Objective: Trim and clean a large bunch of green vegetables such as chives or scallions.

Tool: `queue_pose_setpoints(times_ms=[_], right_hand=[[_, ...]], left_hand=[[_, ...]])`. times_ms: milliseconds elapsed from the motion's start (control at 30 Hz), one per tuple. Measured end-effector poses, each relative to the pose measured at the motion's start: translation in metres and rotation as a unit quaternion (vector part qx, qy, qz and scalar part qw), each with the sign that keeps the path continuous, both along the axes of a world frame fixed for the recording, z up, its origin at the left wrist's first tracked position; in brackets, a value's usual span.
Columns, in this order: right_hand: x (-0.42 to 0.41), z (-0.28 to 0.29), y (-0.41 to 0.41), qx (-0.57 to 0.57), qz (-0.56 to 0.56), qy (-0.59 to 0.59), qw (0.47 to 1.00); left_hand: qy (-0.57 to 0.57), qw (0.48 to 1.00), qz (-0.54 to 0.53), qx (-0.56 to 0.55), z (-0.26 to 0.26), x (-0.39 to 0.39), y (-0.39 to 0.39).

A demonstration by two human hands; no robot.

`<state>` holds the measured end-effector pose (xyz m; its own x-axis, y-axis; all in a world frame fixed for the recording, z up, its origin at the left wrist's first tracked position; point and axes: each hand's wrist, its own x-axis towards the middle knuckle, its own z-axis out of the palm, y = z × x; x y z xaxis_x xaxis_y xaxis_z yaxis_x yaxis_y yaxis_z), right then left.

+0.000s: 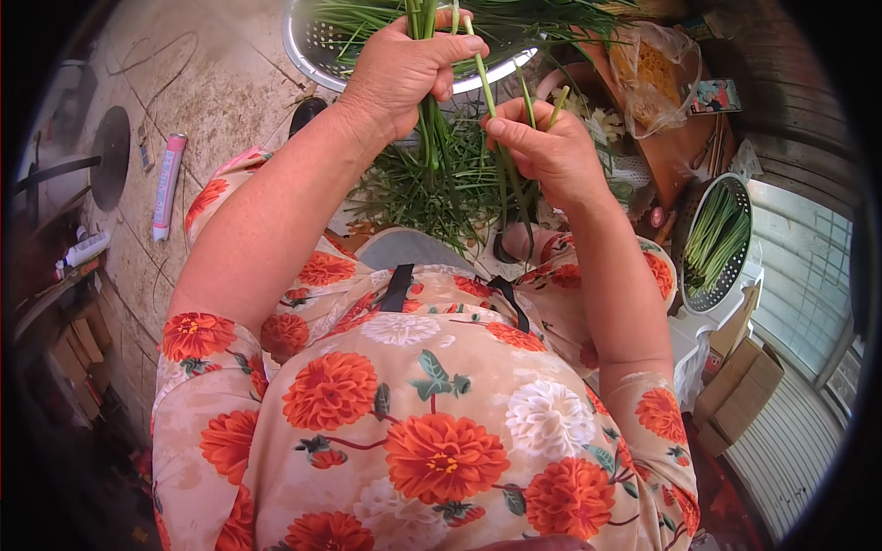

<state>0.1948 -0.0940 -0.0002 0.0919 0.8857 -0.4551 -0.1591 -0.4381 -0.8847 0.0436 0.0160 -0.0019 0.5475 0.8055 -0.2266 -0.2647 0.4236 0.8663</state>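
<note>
My left hand (406, 72) grips a bunch of long green stalks (430, 138), which look like garlic chives. Between its thumb and fingers runs the pale end of a single stalk (481, 65), whose lower part is pinched by my right hand (551, 148). A couple more short green pieces stick up from between the right fingers, and thin leaves hang below them. Behind the hands, a perforated metal colander (303, 58) holds many more green stalks. Beneath them lies a loose heap of green leaves and trimmings (406, 186) on the floor.
On the right, another perforated colander (716, 289) holds neatly aligned green stalks. A plastic bag with yellow contents (651, 76) and a phone (716, 96) sit near the upper right. Cardboard boxes (741, 399) stand lower right. A pink-and-white tube (169, 186) lies on the tiled floor at left.
</note>
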Motion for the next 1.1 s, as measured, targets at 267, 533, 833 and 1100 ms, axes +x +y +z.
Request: queue_pose_setpoints(times_ms=[267, 533, 833, 1100], right_hand=[[-0.003, -0.004, 0.004, 0.01, 0.007, -0.027, 1.0], [-0.002, 0.0, 0.003, -0.002, 0.021, -0.028, 0.999], [0.013, -0.003, 0.003, 0.024, -0.035, 0.001, 0.999], [0.008, 0.006, 0.004, 0.03, -0.084, 0.193, 0.977]], left_hand=[[0.053, 0.995, -0.075, 0.03, -0.003, 0.002, -0.017], [0.069, 0.995, -0.075, 0.014, -0.009, 0.0, -0.008], [0.09, 0.988, -0.11, -0.055, -0.016, 0.002, -0.011], [0.102, 0.979, -0.163, -0.065, -0.016, 0.007, -0.024]])
